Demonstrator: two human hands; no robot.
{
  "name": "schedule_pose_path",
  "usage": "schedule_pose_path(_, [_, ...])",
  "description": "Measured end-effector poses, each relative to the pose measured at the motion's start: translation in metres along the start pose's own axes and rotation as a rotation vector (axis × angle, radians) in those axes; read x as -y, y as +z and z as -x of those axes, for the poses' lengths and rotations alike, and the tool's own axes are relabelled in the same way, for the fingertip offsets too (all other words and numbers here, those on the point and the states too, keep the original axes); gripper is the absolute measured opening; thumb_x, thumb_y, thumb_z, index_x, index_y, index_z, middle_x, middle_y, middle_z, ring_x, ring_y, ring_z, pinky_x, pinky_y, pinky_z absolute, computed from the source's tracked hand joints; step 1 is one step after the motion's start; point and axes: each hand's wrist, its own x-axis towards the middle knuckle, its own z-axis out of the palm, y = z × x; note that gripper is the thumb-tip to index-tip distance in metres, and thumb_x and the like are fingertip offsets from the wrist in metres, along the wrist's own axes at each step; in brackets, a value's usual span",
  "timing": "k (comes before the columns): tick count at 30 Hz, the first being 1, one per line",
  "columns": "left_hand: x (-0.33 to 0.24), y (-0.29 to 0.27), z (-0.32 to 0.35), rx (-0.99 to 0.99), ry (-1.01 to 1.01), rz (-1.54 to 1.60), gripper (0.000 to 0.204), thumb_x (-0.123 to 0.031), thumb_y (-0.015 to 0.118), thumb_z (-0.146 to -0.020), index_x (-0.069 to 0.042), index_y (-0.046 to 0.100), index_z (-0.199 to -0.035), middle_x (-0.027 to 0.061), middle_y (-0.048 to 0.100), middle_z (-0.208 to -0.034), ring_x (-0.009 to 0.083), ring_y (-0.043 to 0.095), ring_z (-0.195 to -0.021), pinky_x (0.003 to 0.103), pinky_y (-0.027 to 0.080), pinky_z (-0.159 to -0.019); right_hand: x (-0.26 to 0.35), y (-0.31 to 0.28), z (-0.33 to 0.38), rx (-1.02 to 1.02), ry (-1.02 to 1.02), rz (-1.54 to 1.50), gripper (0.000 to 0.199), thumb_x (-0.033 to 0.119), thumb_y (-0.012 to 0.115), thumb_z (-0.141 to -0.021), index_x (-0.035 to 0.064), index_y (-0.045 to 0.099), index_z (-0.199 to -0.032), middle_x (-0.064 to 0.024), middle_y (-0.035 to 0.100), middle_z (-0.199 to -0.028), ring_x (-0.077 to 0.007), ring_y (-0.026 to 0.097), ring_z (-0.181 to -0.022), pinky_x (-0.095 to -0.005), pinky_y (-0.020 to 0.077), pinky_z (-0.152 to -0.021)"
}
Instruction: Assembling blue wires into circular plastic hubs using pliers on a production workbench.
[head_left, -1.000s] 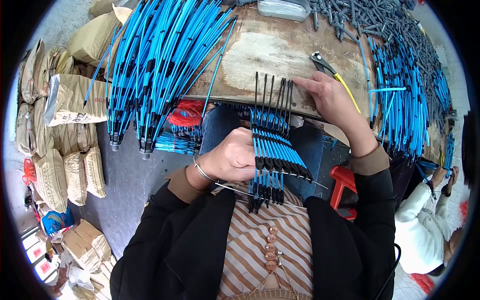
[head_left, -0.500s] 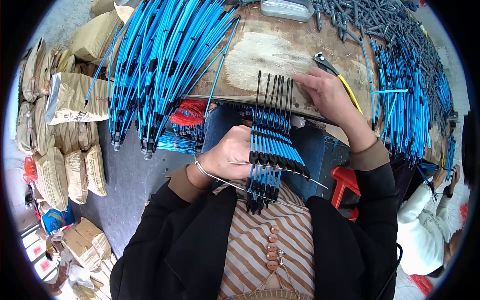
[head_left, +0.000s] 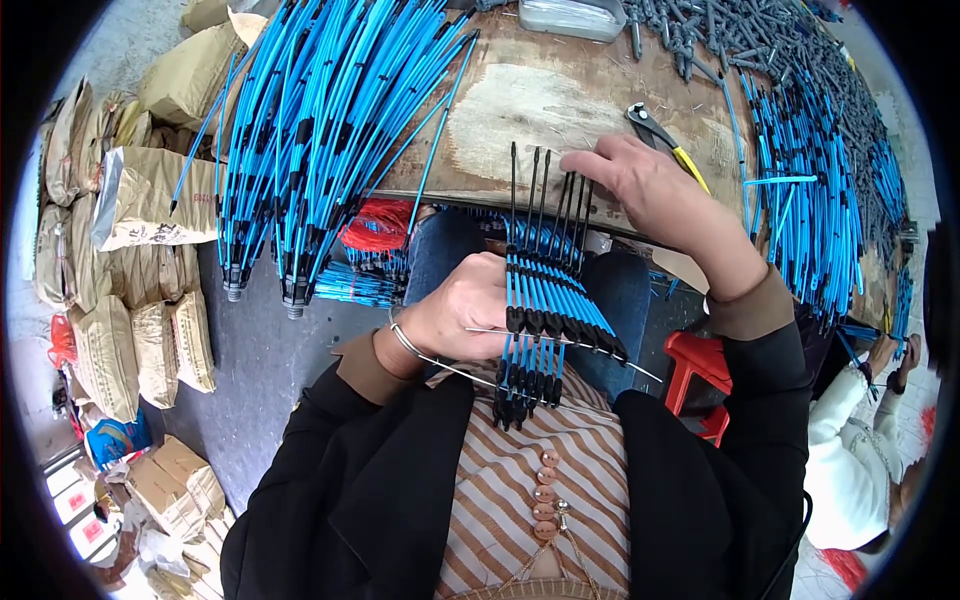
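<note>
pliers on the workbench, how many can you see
1: the yellow-handled pliers lie on the wooden bench just beyond the right hand. Others may be hidden under the blue rods.

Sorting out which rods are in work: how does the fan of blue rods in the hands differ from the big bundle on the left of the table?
The fan of rods is a small single row, gripped by the left hand over the lap; the big bundle is many rods deep, lying untouched and overhanging the table. Both are blue with black sections.
</note>
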Motion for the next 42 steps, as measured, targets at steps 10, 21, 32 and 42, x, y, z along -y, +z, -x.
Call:
schedule_pose_path(10, [-0.002, 0.001, -0.001, 0.005, -0.021, -0.048, 0.017, -0.011, 0.064, -0.076, -0.004, 0.067, -0.091, 0.0094, 0.068, -0.093, 0.0257, 0.061, -0.066, 0.031, 0.047, -0.062, -0.005, 0.000, 0.012, 0.060, 0.165, -0.219, 0.026, -0.008, 0.052, -0.072, 0.0067, 0.054, -0.093, -0.0085, 0.052, -0.087, -0.0272, 0.055, -0.074, -0.0372, 0.0450, -0.070])
schedule_pose_path(21, [-0.005, -0.004, -0.007, -0.013, 0.029, -0.016, 0.014, -0.009, 0.065, -0.077, -0.003, 0.068, -0.089, 0.0097, 0.068, -0.093, 0.0262, 0.061, -0.067, 0.031, 0.047, -0.062, -0.008, 0.001, 0.005, 0.050, 0.115, -0.250, 0.023, -0.008, 0.051, -0.071, 0.0057, 0.052, -0.089, -0.0079, 0.052, -0.086, -0.0276, 0.054, -0.073, -0.0375, 0.0446, -0.070])
schedule_pose_path(32, [0.005, -0.002, -0.004, -0.013, 0.027, 0.066, 0.015, -0.008, 0.064, -0.077, -0.003, 0.067, -0.090, 0.0100, 0.068, -0.095, 0.0267, 0.063, -0.070, 0.032, 0.048, -0.065, -0.011, 0.004, -0.002, 0.033, 0.063, -0.234, 0.018, -0.004, 0.051, -0.074, 0.0066, 0.051, -0.088, -0.0081, 0.053, -0.086, -0.0267, 0.054, -0.075, -0.0366, 0.0442, -0.070])
schedule_pose_path(42, [0.003, -0.006, -0.007, -0.035, 0.024, 0.055, 0.018, -0.010, 0.064, -0.076, -0.001, 0.067, -0.091, 0.0105, 0.068, -0.095, 0.0270, 0.064, -0.073, 0.032, 0.049, -0.068, -0.001, 0.011, -0.013, -0.029, -0.050, 0.004, 0.024, 0.000, 0.051, -0.076, 0.0106, 0.053, -0.098, -0.0076, 0.050, -0.096, -0.0264, 0.053, -0.083, -0.0348, 0.0459, -0.074])
